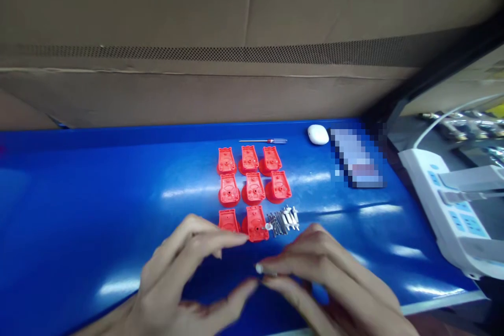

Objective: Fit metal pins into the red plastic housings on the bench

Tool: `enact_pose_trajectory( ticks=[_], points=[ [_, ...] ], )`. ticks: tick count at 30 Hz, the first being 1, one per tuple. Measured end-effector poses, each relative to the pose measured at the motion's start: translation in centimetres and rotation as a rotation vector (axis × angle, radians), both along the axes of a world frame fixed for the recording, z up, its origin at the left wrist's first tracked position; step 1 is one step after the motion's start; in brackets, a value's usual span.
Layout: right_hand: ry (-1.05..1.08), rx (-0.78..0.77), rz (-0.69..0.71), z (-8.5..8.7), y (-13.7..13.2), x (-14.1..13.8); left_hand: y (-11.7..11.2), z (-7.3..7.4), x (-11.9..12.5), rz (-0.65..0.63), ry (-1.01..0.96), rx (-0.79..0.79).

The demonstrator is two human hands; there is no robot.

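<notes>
Blue tabletop (98, 210), roomy leftward, white piece (259, 269) pinched near front edge (443, 304)

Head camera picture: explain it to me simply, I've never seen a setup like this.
There is no machine arm here; these are a person's two bare hands, seen from a camera worn on the head, looking forward and down. On the blue table stand eight red plastic parts in three rows, with a pile of small pins beside the nearest row. A screwdriver and a rounded white object lie farther back. The right hand pinches a small white-tipped piece. The left hand is open beside it; blur hides whether its thumb touches the piece.
</notes>
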State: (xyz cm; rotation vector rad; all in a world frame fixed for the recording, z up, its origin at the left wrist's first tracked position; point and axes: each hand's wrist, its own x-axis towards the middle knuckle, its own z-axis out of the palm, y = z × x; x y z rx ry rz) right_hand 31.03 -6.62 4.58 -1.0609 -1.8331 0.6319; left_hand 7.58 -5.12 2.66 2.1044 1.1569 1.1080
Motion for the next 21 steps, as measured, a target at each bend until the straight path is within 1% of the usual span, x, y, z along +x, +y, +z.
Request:
enact_pose_trajectory(
  ticks=[2, 4, 6, 9, 15, 21],
  points=[
    [-0.091, 0.072, -0.034, 0.1, 0.5, -0.2, 0.4, -0.3, -0.1, 0.072, 0.04, -0.011],
    [-0.178, 0.116, -0.058, 0.0, 1.0, -0.5, 0.8, -0.7, -0.1, 0.094, 0.038, -0.022],
    [-0.231, 0.132, -0.102, -0.3, 1.3, -0.9, 1.0, -1.0, -0.1, 0.079, 0.027, -0.023],
    [-0.258, 0.146, -0.156, -0.9, 1.4, -1.4, 1.1, -1.3, -0.1, 0.06, 0.027, -0.026],
    [-0.306, 0.181, -0.157, -1.9, 1.3, -1.6, 1.0, -1.6, -0.1, 0.046, -0.004, -0.026],
    [-0.319, 0.195, -0.162, -2.0, 1.2, -1.6, 0.9, -1.8, -0.3, 0.023, 0.001, -0.052]
  ],
)
